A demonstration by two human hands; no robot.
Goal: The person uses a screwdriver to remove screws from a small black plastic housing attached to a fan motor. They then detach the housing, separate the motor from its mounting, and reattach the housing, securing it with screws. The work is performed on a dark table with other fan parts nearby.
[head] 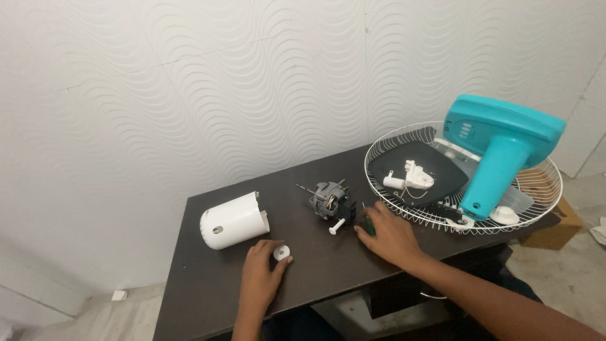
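Observation:
My left hand (262, 278) rests on the dark table (208, 290), fingertips on a small white round cap (281, 254). Just behind it lies a white cylindrical motor cover (234, 221) on its side. My right hand (386, 235) lies flat near the table's middle, closed over a dark green object of which only a sliver shows. A grey fan motor (329, 200) with a thin shaft sits just behind and left of that hand. A small white peg (337, 226) lies between the motor and my right hand.
A white wire fan guard (404, 211) lies at the table's right end, holding a teal fan base (499, 148), a black plate (416, 167), a white switch part (413, 177) and a white knob (504, 215). A patterned white wall stands behind. A cardboard box (558, 227) sits beyond the right edge.

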